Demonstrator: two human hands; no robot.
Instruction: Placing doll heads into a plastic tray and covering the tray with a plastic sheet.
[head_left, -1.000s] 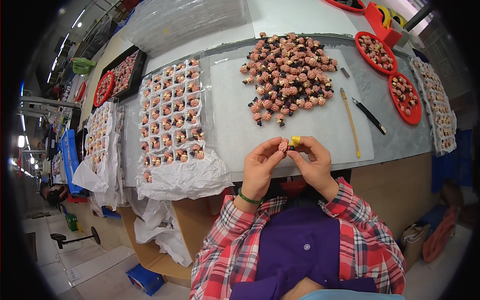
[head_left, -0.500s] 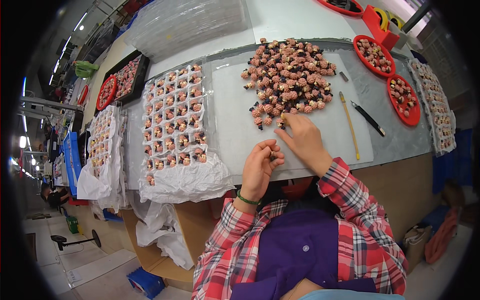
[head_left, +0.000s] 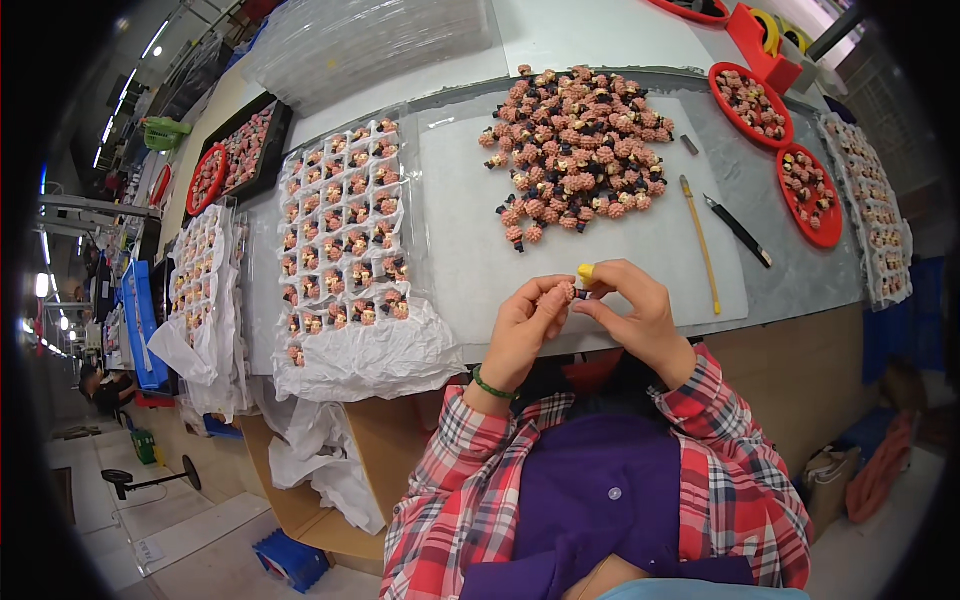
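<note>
Both of my hands meet just above the table's near edge. My left hand [head_left: 527, 322] and my right hand [head_left: 632, 312] pinch one small pink figurine [head_left: 571, 291] between their fingertips. A yellow cap [head_left: 585, 271] covers one fingertip of my right hand. Beyond the hands a heap of the same pink and dark figurines [head_left: 578, 145] lies on a white sheet [head_left: 600, 250]. To the left stands a clear compartment tray [head_left: 342, 235] with figurines in its cells, resting on crumpled white plastic.
A yellow stick [head_left: 700, 243] and a black pen [head_left: 738, 230] lie right of the sheet. Two red dishes [head_left: 752, 104] [head_left: 810, 183] with figurines and another filled tray [head_left: 876, 220] sit at right. More trays [head_left: 205, 270] and a stack of clear trays [head_left: 370, 40] are at left and back.
My right hand reached out to the heap half a second ago and has come back with a figurine; both hands now hold it together near the table edge.
</note>
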